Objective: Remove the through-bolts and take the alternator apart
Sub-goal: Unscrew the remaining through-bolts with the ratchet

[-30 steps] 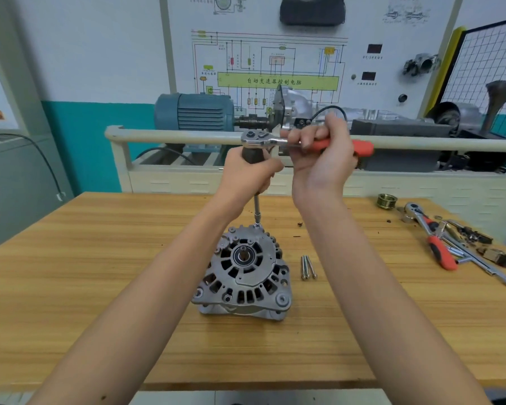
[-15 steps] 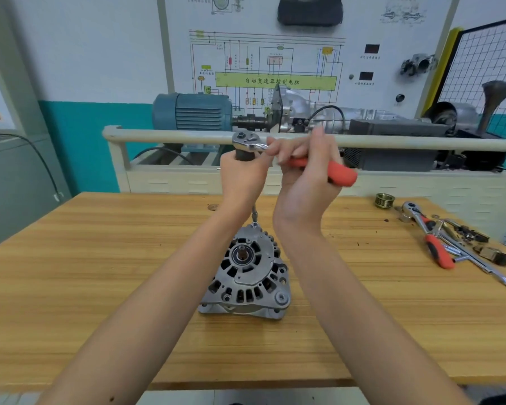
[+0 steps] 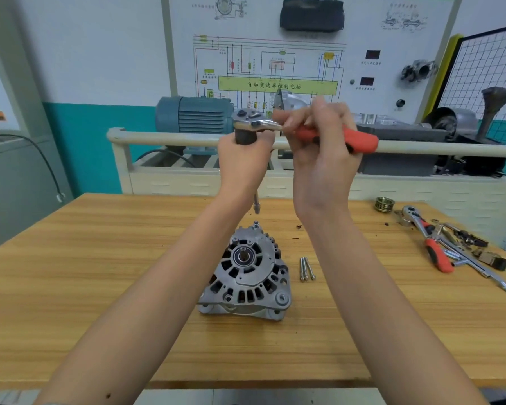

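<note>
Head view takes in a wide wooden bench (image 3: 70,287) with a training board and a blue motor (image 3: 193,115) behind a rail. Near the middle of the bench sits the alternator (image 3: 246,276), shaft end up. A second ago the long extension under the ratchet (image 3: 304,130) was seated on a bolt at the far edge of the housing; now its tip (image 3: 256,206) hangs clear above that bolt's head (image 3: 256,224), with a visible gap between them. The bolt head stands slightly proud of the housing, so I judge it has been loosened and the tool lifted off, leaving it to be pulled out by hand. Two removed bolts (image 3: 306,268) lie side by side just to the right of the alternator, so at least this one still has to come out before the halves can be split.

Both forearms reach up from the bottom of the view, raised well above the bench. The left hand (image 3: 243,165) is clenched around the dark collar just below the ratchet's head, steadying the extension upright. The right hand (image 3: 322,153) grasps the red handle close to the head, fingers curled over it, with the rest of the handle sticking out to the right.

Off to the far right lie a second red-handled ratchet (image 3: 433,244), a long bar, small parts and a grooved pulley (image 3: 385,204).
</note>
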A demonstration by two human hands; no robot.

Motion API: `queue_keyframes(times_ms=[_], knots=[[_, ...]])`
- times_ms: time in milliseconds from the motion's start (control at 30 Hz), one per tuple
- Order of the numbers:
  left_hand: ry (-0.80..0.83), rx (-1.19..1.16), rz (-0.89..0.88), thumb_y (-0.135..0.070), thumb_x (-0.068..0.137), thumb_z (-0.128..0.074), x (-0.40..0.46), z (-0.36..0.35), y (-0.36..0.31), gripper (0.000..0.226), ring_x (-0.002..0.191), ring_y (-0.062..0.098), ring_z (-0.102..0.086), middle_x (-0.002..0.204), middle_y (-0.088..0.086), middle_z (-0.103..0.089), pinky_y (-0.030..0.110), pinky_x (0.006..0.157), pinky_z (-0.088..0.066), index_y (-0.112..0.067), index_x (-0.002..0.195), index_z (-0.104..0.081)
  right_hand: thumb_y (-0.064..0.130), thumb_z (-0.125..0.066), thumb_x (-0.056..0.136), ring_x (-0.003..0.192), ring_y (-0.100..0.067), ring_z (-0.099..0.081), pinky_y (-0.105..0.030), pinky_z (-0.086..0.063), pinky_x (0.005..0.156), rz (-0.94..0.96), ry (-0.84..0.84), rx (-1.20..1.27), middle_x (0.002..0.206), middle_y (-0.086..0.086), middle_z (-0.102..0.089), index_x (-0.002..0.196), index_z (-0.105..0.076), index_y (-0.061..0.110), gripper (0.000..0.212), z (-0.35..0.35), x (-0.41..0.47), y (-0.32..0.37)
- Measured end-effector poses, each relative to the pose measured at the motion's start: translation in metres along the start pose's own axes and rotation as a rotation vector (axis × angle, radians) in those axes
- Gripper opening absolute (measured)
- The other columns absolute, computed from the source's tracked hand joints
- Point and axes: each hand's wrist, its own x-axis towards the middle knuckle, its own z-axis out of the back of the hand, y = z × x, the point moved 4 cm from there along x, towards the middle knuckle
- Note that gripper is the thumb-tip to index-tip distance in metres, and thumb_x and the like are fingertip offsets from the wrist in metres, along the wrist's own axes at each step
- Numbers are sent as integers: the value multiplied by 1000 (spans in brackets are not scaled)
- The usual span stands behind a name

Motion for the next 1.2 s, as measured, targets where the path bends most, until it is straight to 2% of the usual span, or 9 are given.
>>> queue_keyframes(times_ms=[33,167,267,367,433,533,733,933,1200], knots=[[-23,0,24,-5,81,-58,1,4,3,32,43,12,-29,46,-4,-36,23,46,-27,-17,56,-44,1,-54,81,86,-26,-65,-34,-51,85,-12,69,-64,77,-12,-62,83,-53,6,6,4,-2,-3],[-159,-16,164,-8,84,-59,10,32,18,27,36,10,-27,47,-4,-35,22,41,-26,-16,64,-43,-2,-64,72,116,-15,-58,-31,-46,100,-343,203,-357,122,-7,-61,125,-50,4,55,43,-23,-44],[-195,-135,342,-11,86,-56,14,51,41,23,34,10,-22,42,-7,-30,22,40,-22,-18,69,-43,10,-69,84,106,-7,-60,-35,-49,99,-610,122,-826,113,6,-65,117,-59,18,36,85,-39,-80],[-165,-248,521,-15,89,-54,9,64,68,31,36,9,-20,41,-10,-26,22,41,-23,-21,62,-39,19,-74,80,92,-10,-63,-29,-54,86,-767,161,-1007,99,5,-66,104,-64,18,25,105,-53,-112],[-128,-402,616,-16,90,-53,5,68,85,35,34,7,-20,40,-10,-25,20,40,-23,-22,59,-37,24,-79,76,78,-6,-62,-18,-50,66,-739,199,-1065,85,8,-66,90,-66,22,19,105,-59,-125],[-76,-587,686,-16,90,-51,-2,72,100,39,31,6,-19,37,-9,-23,18,36,-24,-21,55,-36,28,-80,75,66,4,-55,-7,-38,55,-570,183,-1196,74,17,-61,82,-71,22,13,104,-57,-129],[-56,-651,635,-18,91,-50,-2,74,108,42,29,6,-19,36,-9,-22,18,33,-24,-21,50,-38,18,-72,83,72,-2,-52,-13,-37,69,-297,238,-1307,79,12,-57,84,-74,10,8,95,-59,-127],[-114,-676,646,-15,91,-49,-1,72,111,39,29,5,-18,36,-10,-22,17,33,-21,-20,56,-34,10,-69,85,74,-6,-53,-8,-35,69,-242,242,-1359,80,10,-56,84,-74,7,6,94,-60,-126],[-127,-350,240,-9,91,-49,3,55,63,40,34,9,-16,39,-7,-22,19,38,-20,-20,58,-29,21,-68,87,88,-15,-58,-34,-49,84,-376,198,-1299,94,2,-58,98,-71,8,18,103,-63,-129]])
